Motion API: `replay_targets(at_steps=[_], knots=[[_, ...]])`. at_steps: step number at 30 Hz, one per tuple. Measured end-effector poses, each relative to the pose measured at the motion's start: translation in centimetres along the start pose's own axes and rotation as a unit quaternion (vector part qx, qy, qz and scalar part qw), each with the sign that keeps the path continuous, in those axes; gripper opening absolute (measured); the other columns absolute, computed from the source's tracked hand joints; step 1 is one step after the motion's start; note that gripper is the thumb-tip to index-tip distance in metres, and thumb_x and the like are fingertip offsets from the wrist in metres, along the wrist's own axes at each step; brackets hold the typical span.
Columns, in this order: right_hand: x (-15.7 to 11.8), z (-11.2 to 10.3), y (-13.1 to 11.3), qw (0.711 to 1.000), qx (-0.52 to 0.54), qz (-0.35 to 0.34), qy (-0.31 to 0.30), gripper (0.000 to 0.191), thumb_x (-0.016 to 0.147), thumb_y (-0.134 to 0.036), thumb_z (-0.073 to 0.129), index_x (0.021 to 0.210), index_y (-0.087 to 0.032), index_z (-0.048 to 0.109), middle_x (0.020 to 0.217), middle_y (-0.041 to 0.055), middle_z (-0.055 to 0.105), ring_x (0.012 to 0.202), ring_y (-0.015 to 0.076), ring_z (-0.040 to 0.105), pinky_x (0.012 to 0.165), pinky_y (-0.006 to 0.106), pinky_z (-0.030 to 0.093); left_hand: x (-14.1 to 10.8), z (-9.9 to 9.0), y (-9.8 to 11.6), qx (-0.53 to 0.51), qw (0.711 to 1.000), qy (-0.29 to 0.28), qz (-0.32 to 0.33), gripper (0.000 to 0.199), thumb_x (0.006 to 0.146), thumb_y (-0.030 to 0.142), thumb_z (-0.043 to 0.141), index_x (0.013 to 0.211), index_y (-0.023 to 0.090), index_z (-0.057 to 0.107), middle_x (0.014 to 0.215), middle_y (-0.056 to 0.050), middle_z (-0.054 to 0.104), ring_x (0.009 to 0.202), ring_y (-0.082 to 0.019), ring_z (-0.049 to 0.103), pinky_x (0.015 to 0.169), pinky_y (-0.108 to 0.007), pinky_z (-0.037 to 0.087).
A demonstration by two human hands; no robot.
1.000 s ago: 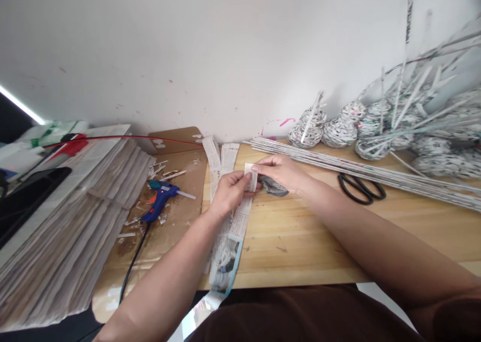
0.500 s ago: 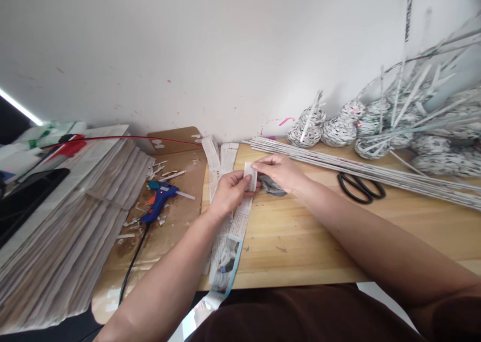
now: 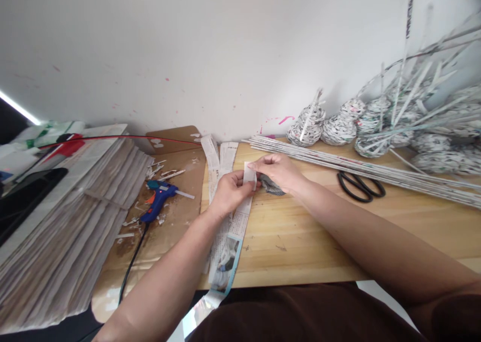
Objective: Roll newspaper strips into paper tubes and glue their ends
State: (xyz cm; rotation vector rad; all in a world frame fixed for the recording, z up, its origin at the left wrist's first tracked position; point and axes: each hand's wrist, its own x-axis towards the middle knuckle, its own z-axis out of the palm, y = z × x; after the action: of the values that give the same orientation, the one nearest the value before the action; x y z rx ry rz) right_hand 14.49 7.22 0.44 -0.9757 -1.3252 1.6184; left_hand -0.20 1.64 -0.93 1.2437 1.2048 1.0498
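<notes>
Both hands meet at the upper end of a newspaper strip (image 3: 239, 222), which runs down toward me and droops over the table's front edge. My left hand (image 3: 231, 194) grips the strip near its top, thumb on the face and fingers behind. My right hand (image 3: 276, 170) pinches the strip's upper end between thumb and fingers. Beneath the right hand lies a crumpled dark grey patterned piece (image 3: 272, 186), partly hidden. More newspaper strips (image 3: 211, 154) lie under and behind my left hand.
A blue glue gun (image 3: 160, 201) rests on cardboard (image 3: 180, 231) among paper scraps. A tall newspaper stack (image 3: 75, 221) stands left. Rolled paper sticks (image 3: 338, 164) cross the back, with black-handled scissors (image 3: 361, 186) in front. Woven paper shapes (image 3: 340, 130) line the wall.
My left thumb has shifted slightly lower along the strip, and more of the strip's blank upper part shows. Both hands otherwise stay in the same place.
</notes>
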Motion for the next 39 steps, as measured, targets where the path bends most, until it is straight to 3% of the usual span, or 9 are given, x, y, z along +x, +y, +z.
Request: replay_targets(at_steps=[5, 13, 20, 24, 26, 29, 32, 34, 39], knots=[[-0.2, 0.3, 0.0, 1.0, 0.018, 0.006, -0.008, 0.037, 0.056, -0.043, 0.084, 0.058, -0.016, 0.059, 0.05, -0.0011, 0.059, 0.04, 0.0107, 0.051, 0.039, 0.024, 0.041, 0.0, 0.0, -0.1, 0.017, 1.0, -0.002, 0.015, 0.026, 0.074, 0.024, 0.064, 0.098, 0.015, 0.068, 0.09, -0.007, 0.075, 0.089, -0.024, 0.07, 0.075, -0.032, 0.056], [-0.6, 0.5, 0.1, 0.999, -0.042, -0.02, 0.011, 0.041, 0.061, -0.044, 0.082, 0.059, -0.017, 0.051, 0.045, -0.0064, 0.051, 0.038, 0.0076, 0.048, 0.035, 0.019, 0.035, -0.3, 0.4, 0.0, 0.005, 0.999, 0.004, 0.035, 0.034, 0.073, 0.033, 0.071, 0.099, 0.014, 0.062, 0.089, -0.008, 0.073, 0.082, -0.023, 0.071, 0.07, -0.032, 0.057], [-0.7, 1.1, 0.7, 0.999, -0.021, -0.033, -0.018, 0.044, 0.064, -0.048, 0.079, 0.06, -0.019, 0.046, 0.049, -0.0034, 0.056, 0.04, 0.0111, 0.052, 0.038, 0.022, 0.04, -0.4, 0.9, 0.2, -0.022, 0.998, 0.04, 0.037, 0.032, 0.074, 0.042, 0.071, 0.09, 0.015, 0.064, 0.075, -0.004, 0.07, 0.072, -0.019, 0.068, 0.064, -0.029, 0.057], [-0.6, 0.0, 0.1, 0.991, -0.109, -0.06, -0.057, 0.04, 0.069, -0.052, 0.075, 0.074, -0.018, 0.055, 0.059, 0.0001, 0.062, 0.05, 0.0139, 0.059, 0.047, 0.025, 0.045, -0.1, 0.5, 0.0, -0.037, 0.997, 0.053, 0.041, 0.031, 0.075, 0.044, 0.069, 0.084, 0.015, 0.067, 0.075, -0.003, 0.07, 0.071, -0.018, 0.067, 0.06, -0.028, 0.057], [-0.4, -1.1, -0.6, 0.968, -0.216, -0.089, -0.096, 0.045, 0.067, -0.051, 0.076, 0.095, -0.018, 0.062, 0.08, 0.0045, 0.069, 0.067, 0.0167, 0.064, 0.062, 0.028, 0.049, 0.1, 0.1, -0.1, -0.053, 0.996, 0.063, 0.036, 0.032, 0.073, 0.045, 0.071, 0.086, 0.015, 0.068, 0.076, -0.004, 0.071, 0.069, -0.018, 0.067, 0.056, -0.026, 0.057], [0.0, -2.7, -1.2, 0.875, -0.439, -0.139, -0.151, 0.059, 0.056, -0.043, 0.085, 0.107, -0.022, 0.067, 0.104, 0.0077, 0.069, 0.094, 0.0236, 0.062, 0.08, 0.031, 0.045, 0.4, -0.3, -0.1, -0.087, 0.993, 0.074, 0.012, 0.035, 0.071, 0.043, 0.074, 0.087, 0.013, 0.067, 0.08, -0.006, 0.072, 0.068, -0.018, 0.069, 0.052, -0.025, 0.056], [0.5, -3.1, -0.8, 0.808, -0.547, -0.164, -0.147, 0.026, 0.077, -0.032, 0.07, 0.1, -0.021, 0.07, 0.101, 0.0075, 0.071, 0.093, 0.0219, 0.062, 0.077, 0.028, 0.042, 0.5, -0.3, 0.0, -0.105, 0.992, 0.074, -0.008, 0.034, 0.07, 0.042, 0.076, 0.084, 0.012, 0.066, 0.078, -0.007, 0.072, 0.069, -0.018, 0.07, 0.055, -0.024, 0.057], [0.9, -2.8, -0.4, 0.792, -0.578, -0.163, -0.11, 0.021, 0.089, -0.029, 0.052, 0.09, -0.019, 0.07, 0.09, 0.008, 0.072, 0.082, 0.0195, 0.063, 0.069, 0.027, 0.039, 0.5, -0.2, 0.1, -0.108, 0.992, 0.071, -0.012, 0.033, 0.069, 0.04, 0.076, 0.083, 0.012, 0.065, 0.078, -0.007, 0.072, 0.069, -0.017, 0.07, 0.056, -0.024, 0.057], [1.3, -2.2, 0.1, 0.785, -0.6, -0.147, 0.034, 0.049, 0.095, -0.047, 0.038, 0.07, -0.018, 0.068, 0.072, 0.0089, 0.07, 0.067, 0.0192, 0.06, 0.058, 0.029, 0.03, 0.3, 0.0, 0.2, -0.105, 0.993, 0.056, -0.014, 0.033, 0.069, 0.041, 0.077, 0.083, 0.012, 0.067, 0.072, -0.005, 0.071, 0.066, -0.016, 0.068, 0.059, -0.026, 0.057]])
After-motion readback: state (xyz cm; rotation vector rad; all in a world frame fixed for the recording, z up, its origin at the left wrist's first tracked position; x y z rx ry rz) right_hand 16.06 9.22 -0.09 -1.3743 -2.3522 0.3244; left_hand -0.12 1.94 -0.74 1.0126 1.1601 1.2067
